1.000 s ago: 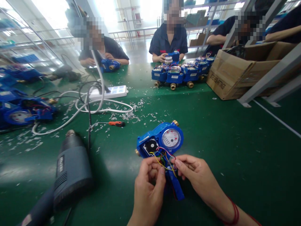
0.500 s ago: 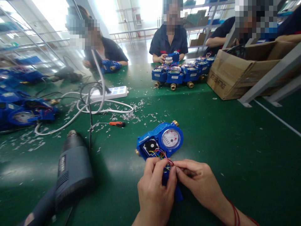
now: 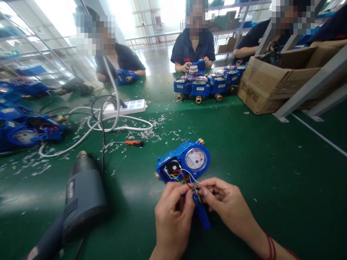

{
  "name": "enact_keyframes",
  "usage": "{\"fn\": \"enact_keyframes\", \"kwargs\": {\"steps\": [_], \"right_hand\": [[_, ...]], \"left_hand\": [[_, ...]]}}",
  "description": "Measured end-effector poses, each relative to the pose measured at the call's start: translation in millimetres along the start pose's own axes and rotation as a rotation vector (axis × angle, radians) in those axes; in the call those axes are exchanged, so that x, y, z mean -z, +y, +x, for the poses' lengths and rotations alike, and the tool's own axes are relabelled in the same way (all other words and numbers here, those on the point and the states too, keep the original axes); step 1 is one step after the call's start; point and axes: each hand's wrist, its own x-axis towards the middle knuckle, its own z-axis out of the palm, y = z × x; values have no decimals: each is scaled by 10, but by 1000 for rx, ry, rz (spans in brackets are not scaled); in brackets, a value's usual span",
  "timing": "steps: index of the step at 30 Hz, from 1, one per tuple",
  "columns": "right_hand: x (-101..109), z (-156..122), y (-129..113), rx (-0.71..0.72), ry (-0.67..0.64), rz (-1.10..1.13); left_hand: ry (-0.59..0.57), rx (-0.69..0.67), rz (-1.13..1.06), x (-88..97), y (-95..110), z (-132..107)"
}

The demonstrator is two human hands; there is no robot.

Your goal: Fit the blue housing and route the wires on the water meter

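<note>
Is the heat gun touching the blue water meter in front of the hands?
Apart. The head view shows bare green table between the heat gun and the blue water meter.

a wide green table (image 3: 271,162) stretches ahead of the hand. metal shelving (image 3: 32,47) lines the far left, more racks (image 3: 238,14) far ahead. strong daylight floods from bright windows (image 3: 62,14) behind seated workers (image 3: 193,47).
</note>
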Motion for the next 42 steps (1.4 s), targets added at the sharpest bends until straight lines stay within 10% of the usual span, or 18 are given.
{"fn": "enact_keyframes", "kwargs": {"steps": [13,33,42], "right_hand": [[-6,46,25,2,-79,-97],[-56,4,-36,310,24,-442],[-54,-15,-56,278,14,-424]], "left_hand": [[-150,136,-166,52,-64,10],[52,246,75,18,43,56],[-51,347,-113,101,62,78]]}}
